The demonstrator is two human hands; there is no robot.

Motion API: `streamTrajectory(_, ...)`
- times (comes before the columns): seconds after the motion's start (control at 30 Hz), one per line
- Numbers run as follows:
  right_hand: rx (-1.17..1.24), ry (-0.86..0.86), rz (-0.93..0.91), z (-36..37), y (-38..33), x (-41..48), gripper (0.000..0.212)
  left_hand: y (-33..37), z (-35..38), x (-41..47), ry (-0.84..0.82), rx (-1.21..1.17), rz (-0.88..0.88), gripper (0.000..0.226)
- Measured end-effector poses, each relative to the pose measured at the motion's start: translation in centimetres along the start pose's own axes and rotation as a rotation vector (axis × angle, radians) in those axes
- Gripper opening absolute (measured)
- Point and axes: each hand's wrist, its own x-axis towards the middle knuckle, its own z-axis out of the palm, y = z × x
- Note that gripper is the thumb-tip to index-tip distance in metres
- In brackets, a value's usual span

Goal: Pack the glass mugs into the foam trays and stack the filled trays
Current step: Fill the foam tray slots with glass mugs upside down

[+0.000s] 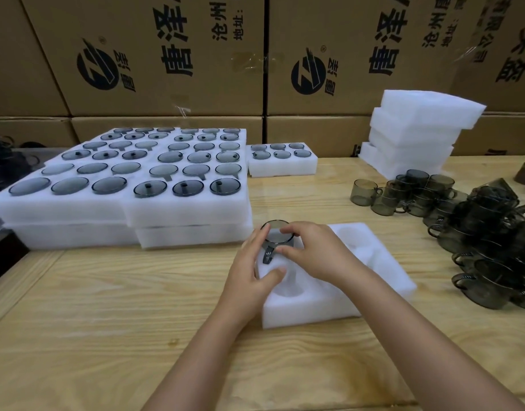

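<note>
**Item 1: glass mug** (pixel 277 236). Smoky grey and upright, mouth up, handle turned toward the person. It sits at the far-left pocket of item 2. Its lower body is hidden by the hands, so how deep it sits cannot be told.

**Item 2: foam tray** (pixel 377 264). White, lying flat on the wooden surface (pixel 131 310) in front of the person. Round pockets of bare foam show at its near-left and right parts.

**Item 3: left grip** (pixel 251 272). Fingers are curved round the mug's left wall. The thumb is spread apart and rests on the foam beside the near-left pocket.

**Item 4: right grip** (pixel 314 253). Fingertips rest on the mug's rim and the thumb is just beside the handle, so the mug is pinched from the right.

**Item 5: filled trays** (pixel 128 210). A broad block at the left, two layers deep, with grey glass showing in every top pocket.

**Item 6: small filled tray** (pixel 285 169). Six pockets, just beside the right far corner of the block.

**Item 7: stack of foam trays** (pixel 415 129). At the far right, its top piece skewed.

**Item 8: loose mugs** (pixel 477 229). Heaped at the right, well apart from item 2.

**Item 9: cardboard boxes** (pixel 166 63). Printed, walling the back.
</note>
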Motion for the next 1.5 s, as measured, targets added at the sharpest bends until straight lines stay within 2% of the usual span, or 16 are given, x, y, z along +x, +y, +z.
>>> streamTrajectory(0.17,0.011,-0.095,-0.007,-1.1,0.1,0.5,0.046,0.8,-0.3,1.2,0.082,-0.039,-0.005,0.058)
streamTrajectory(0.23,0.030,-0.013,0.004,-1.4,-0.2,1.3,0.043,1.2,-0.5,2.1,0.088,0.099,0.027,0.048)
streamTrajectory(0.3,0.014,0.021,-0.002,-1.0,-0.7,2.1,0.044,1.0,-0.4,2.8,0.002,0.248,0.060,0.044)
streamTrajectory(0.37,-0.116,-0.091,0.009,0.4,-0.7,2.6,0.048,0.3,-0.3,3.2,-0.108,0.322,0.062,0.042)
streamTrajectory(0.43,-0.262,-0.222,0.060,2.1,-0.2,2.4,0.060,-0.2,-0.2,3.3,-0.127,0.317,0.064,0.043)
streamTrajectory(0.5,-0.288,-0.232,0.082,2.9,0.4,2.4,0.064,-0.4,0.0,3.2,-0.089,0.222,0.073,0.046)
streamTrajectory(0.63,-0.273,-0.240,0.098,3.0,0.6,2.5,0.067,-0.4,0.9,2.2,-0.047,-0.232,-0.078,0.061)
streamTrajectory(0.7,-0.271,-0.249,0.098,2.9,0.6,2.5,0.067,-0.6,0.9,1.8,-0.004,-0.297,-0.106,0.072)
streamTrajectory(0.77,-0.209,-0.297,0.089,2.3,0.7,2.7,0.067,-1.0,0.7,1.7,0.043,-0.297,-0.126,0.079)
streamTrajectory(0.83,0.026,-0.290,0.091,1.4,1.2,3.2,0.065,-1.5,0.4,1.9,0.076,-0.294,-0.153,0.078)
streamTrajectory(0.9,0.271,-0.111,0.143,-0.1,2.4,4.1,0.059,-1.8,0.3,2.2,0.092,-0.275,-0.156,0.075)
streamTrajectory(0.97,0.124,0.137,0.188,-2.3,5.2,5.3,0.052,-2.1,0.4,2.5,0.111,-0.271,-0.149,0.075)
streamTrajectory(1.03,-0.150,0.246,0.306,-4.6,8.9,6.3,0.048,-2.3,0.5,2.8,0.126,-0.268,-0.140,0.073)
streamTrajectory(1.2,-0.580,0.128,0.562,-7.4,15.6,6.8,0.039,-2.6,0.5,3.1,0.138,-0.231,-0.129,0.065)
streamTrajectory(1.4,-0.760,0.189,0.515,-7.5,16.1,7.1,0.025,-2.5,0.4,3.1,0.138,-0.241,-0.134,0.066)
streamTrajectory(1.5,-0.689,0.252,0.497,-7.5,16.0,6.7,0.026,-2.2,0.3,3.0,0.125,-0.253,-0.134,0.067)
